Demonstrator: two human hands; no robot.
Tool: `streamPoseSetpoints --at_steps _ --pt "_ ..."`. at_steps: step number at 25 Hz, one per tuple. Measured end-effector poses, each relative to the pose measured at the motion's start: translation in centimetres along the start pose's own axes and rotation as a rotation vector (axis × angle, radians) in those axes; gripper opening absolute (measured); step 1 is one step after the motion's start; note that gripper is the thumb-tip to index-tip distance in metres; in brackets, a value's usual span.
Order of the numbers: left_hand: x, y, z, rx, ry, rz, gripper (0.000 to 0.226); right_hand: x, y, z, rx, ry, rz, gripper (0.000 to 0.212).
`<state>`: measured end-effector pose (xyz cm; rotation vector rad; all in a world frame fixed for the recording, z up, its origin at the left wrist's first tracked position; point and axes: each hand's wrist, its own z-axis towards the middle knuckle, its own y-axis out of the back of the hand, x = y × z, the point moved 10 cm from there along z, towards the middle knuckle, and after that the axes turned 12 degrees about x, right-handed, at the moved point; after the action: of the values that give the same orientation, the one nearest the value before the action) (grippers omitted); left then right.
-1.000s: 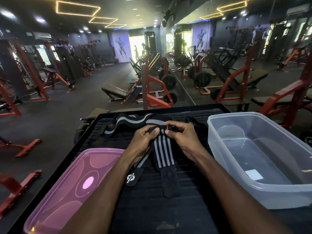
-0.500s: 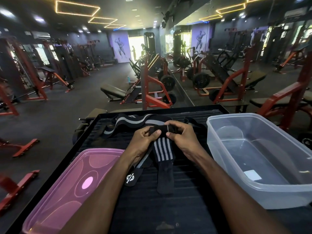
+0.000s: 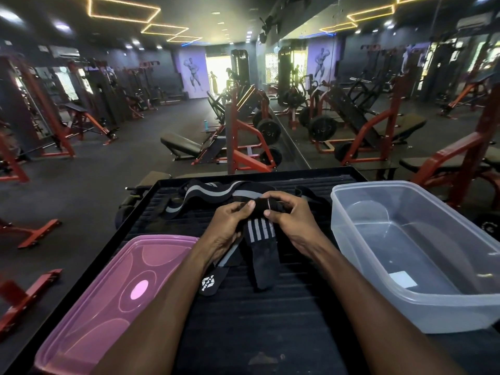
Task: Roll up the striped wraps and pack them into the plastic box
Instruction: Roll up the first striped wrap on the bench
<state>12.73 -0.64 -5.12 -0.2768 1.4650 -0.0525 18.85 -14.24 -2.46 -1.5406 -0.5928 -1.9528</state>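
Gym bench top: left hand and right hand both pinch the rolled end of a striped wrap, tail hanging toward the person to feed the roll, clear plastic box waiting empty on the right.

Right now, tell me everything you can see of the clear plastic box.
The clear plastic box is a deep, rectangular tub of translucent, faintly bluish plastic with rounded corners and a rolled rim. It stands upright and lidless on the right side of the black ribbed tray, its far end past the tray's edge. No wraps are inside; only a small white label shows at its bottom. Neither hand touches it.
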Motion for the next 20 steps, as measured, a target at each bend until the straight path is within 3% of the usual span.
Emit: streamPoseSetpoints --at_steps 3,6,11,14,17,20 --pt "-0.5 0.4 0.0 -0.021 -0.087 0.101 0.022 -0.9 -0.2 0.0 -0.006 -0.078 0.128 0.024" --pt "-1.3 0.1 -0.4 -0.015 -0.122 0.146 0.024 -1.1 -0.4 0.0 0.017 -0.092 0.123 0.013" --pt "0.2 -0.9 -0.2 0.048 0.001 0.003 0.027 -0.2 0.1 0.2 0.016 0.023 -0.008 0.034" --pt "-0.2 -0.5 -0.1 0.034 -0.034 0.048 0.03 -0.4 -0.1 0.3 0.029 -0.005 0.029 0.039" --pt "-0.7 -0.1 0.0 0.029 -0.088 0.112 0.026 -1.1 -0.7 0.0 0.062 -0.125 0.246 0.026" --pt "-1.0 -0.4 0.0 0.051 -0.106 0.169 0.032 -1.9 -0.7 0.1 0.057 -0.162 0.238 0.017"
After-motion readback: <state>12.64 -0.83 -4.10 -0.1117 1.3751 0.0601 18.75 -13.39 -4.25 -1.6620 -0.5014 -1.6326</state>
